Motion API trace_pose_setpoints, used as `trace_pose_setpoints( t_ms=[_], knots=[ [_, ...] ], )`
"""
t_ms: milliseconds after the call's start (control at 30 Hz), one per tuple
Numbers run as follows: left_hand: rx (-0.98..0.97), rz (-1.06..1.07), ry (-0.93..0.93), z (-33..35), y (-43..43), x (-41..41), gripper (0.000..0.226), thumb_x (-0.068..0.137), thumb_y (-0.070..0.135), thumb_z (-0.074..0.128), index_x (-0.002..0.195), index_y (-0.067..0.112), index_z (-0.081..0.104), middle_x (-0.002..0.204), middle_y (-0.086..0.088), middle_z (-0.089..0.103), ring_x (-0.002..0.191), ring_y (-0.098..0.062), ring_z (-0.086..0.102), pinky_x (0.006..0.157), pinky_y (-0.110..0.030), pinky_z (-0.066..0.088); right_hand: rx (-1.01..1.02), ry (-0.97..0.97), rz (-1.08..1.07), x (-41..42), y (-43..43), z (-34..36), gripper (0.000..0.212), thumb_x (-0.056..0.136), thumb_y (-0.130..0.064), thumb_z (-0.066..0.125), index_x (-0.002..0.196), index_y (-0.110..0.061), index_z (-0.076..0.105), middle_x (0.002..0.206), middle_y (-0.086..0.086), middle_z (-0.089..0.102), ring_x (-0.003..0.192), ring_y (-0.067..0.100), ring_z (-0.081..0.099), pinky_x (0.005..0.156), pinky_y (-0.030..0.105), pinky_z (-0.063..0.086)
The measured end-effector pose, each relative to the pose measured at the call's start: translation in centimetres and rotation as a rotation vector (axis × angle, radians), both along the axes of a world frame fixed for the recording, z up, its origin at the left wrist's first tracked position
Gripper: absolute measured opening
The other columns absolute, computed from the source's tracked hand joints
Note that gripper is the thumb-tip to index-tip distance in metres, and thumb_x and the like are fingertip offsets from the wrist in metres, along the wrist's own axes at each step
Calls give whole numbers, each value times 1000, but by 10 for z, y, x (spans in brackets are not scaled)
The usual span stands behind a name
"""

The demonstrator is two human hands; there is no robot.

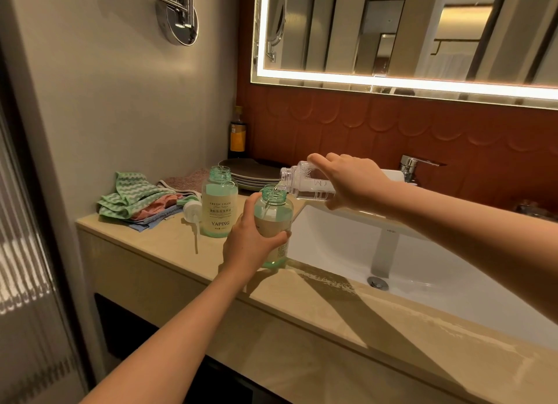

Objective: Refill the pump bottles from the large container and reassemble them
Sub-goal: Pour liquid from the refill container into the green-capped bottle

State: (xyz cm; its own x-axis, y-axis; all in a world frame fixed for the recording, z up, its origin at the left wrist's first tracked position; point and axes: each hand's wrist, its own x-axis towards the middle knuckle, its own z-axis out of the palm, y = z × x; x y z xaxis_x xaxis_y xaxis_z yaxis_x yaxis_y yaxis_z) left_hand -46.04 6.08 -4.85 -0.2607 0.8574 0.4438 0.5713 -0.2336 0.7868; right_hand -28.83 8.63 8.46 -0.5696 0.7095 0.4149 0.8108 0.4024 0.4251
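My left hand (250,237) grips a green uncapped pump bottle (275,213) standing on the counter beside the sink. My right hand (350,181) holds a clear container (302,180) tipped on its side, mouth over the green bottle's neck; a thin clear stream runs from it into the bottle. A second green bottle (219,206), labelled YAPING and uncapped, stands upright just to the left. A white pump head (192,212) with its tube lies on the counter next to that bottle.
Folded cloths (136,200) are piled at the counter's left end, by the wall. A stack of grey plates (252,174) and a dark bottle (238,133) stand behind. The white sink (407,258) with its tap (412,165) fills the right side.
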Motion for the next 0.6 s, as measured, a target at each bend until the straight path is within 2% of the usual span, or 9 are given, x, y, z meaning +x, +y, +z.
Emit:
trace_pose_setpoints(
  t_ms=[200,467,600],
  knots=[
    [-3,0,0,0,0,0,84,72,35,75,138,36,24,134,0,48,115,-24,51,78,-40,55,16,1,0,0,1,-1,83,72,-31,77,138,-23,27,110,6,56,91,22,54,59,32,46],
    [3,-5,-6,-1,2,-1,85,71,36,76,138,37,24,133,1,49,115,-24,51,79,-43,55,7,19,3,0,2,-4,82,73,-31,77,138,-22,27,109,6,56,89,21,54,58,30,45],
    [-7,-28,-18,0,4,-3,87,70,35,77,139,37,24,134,1,49,118,-24,50,83,-44,54,-125,163,-27,1,1,-14,84,71,-34,78,137,-22,28,115,5,57,94,23,57,68,34,50]
  ],
)
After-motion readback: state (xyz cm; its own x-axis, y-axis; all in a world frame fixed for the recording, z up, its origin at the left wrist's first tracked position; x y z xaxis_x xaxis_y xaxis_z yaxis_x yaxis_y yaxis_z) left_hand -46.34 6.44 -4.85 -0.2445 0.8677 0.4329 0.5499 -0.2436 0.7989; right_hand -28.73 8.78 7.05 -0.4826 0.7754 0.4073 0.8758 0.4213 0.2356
